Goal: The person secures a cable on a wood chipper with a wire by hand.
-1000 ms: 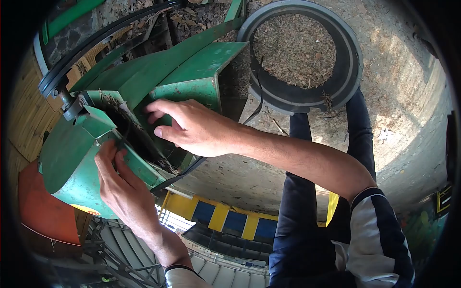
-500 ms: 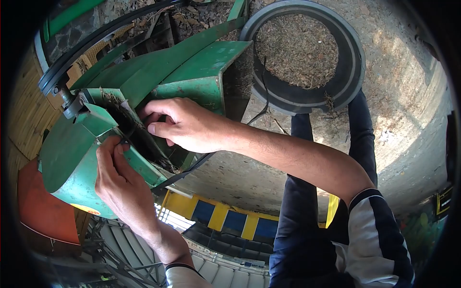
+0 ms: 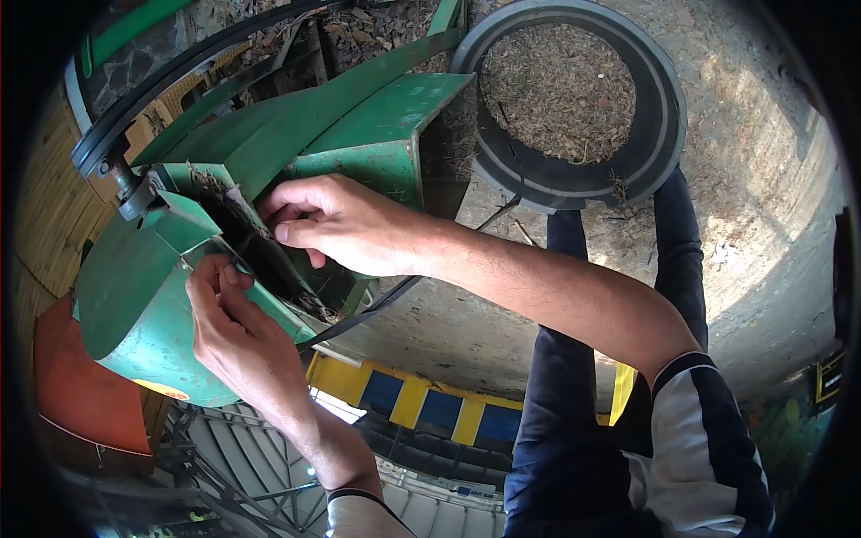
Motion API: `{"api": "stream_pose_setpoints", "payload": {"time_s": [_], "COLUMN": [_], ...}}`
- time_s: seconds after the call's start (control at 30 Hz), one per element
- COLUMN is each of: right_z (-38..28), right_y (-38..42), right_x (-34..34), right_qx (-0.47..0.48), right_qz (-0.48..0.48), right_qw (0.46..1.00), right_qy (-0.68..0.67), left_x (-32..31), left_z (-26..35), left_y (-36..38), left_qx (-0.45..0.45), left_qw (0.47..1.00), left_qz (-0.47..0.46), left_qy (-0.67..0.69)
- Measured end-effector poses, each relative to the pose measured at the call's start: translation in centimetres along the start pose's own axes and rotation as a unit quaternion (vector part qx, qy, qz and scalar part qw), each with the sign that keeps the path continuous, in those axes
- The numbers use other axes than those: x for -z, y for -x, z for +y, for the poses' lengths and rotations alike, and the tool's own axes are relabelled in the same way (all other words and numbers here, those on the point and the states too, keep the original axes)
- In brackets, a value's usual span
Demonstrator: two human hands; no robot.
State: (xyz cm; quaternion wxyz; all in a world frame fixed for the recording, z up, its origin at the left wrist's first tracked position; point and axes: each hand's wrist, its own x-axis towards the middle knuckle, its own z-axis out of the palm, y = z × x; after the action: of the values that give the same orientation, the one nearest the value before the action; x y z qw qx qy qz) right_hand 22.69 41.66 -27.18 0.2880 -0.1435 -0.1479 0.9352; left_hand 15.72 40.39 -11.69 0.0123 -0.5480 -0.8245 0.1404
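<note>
Both of your hands are at the long opening (image 3: 269, 273) of the green machine (image 3: 134, 309), left in the scene. Its long axis slants from far left to near right, between your fingers. Your left hand (image 3: 244, 332) is at the near side, thumb and fingertips together; whether they clamp anything is too small to tell. Your right hand (image 3: 345, 224) curls at the far side, thumb apart from the index finger, any grip hidden. The black strap (image 3: 359, 318) runs rightward under your right forearm (image 3: 547, 282), its near stretch closer to your left hand.
</note>
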Motion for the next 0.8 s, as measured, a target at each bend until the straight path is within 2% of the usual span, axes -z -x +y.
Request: {"api": "stream_pose_setpoints", "payload": {"time_s": [0.23,0.3,0.4,0.53,0.6,0.63,0.7,0.73,0.8], "right_z": [0.0,-0.2,-0.4,-0.6,-0.1,0.1,0.5,0.8,0.9], "right_y": [-0.3,-0.3,-0.4,-0.2,-0.7,-0.7,-0.8,-0.9,-0.1], "right_x": [-0.5,-0.8,-1.2,-1.1,-1.3,-1.5,-2.1,-2.4,-2.1], "right_qx": [0.001,0.039,0.072,0.061,0.153,0.153,0.188,0.219,0.196], "right_qz": [0.024,0.069,0.109,0.117,0.15,0.15,0.181,0.206,0.198], "right_qw": [1.0,0.995,0.987,0.984,0.957,0.957,0.927,0.913,0.912], "right_qy": [0.003,0.063,0.092,0.12,0.197,0.197,0.269,0.277,0.3], "left_x": [-0.3,-0.1,0.0,0.1,0.2,0.3,0.7,0.9,1.1], "left_z": [-0.2,0.0,0.0,0.1,-0.1,0.1,0.7,0.6,0.1], "left_y": [-0.5,-0.4,-0.5,-0.4,-0.4,-0.2,0.4,0.8,1.5], "left_qx": [-0.072,-0.028,-0.009,-0.012,-0.023,-0.023,0.047,0.047,0.077], "left_qw": [0.997,0.999,1.0,1.0,1.0,1.0,0.997,0.997,0.994], "left_qz": [0.033,0.017,0.009,0.004,-0.002,-0.002,0.002,0.001,0.0], "left_qy": [-0.017,-0.019,-0.017,-0.014,-0.015,-0.015,0.06,0.06,0.076]}}
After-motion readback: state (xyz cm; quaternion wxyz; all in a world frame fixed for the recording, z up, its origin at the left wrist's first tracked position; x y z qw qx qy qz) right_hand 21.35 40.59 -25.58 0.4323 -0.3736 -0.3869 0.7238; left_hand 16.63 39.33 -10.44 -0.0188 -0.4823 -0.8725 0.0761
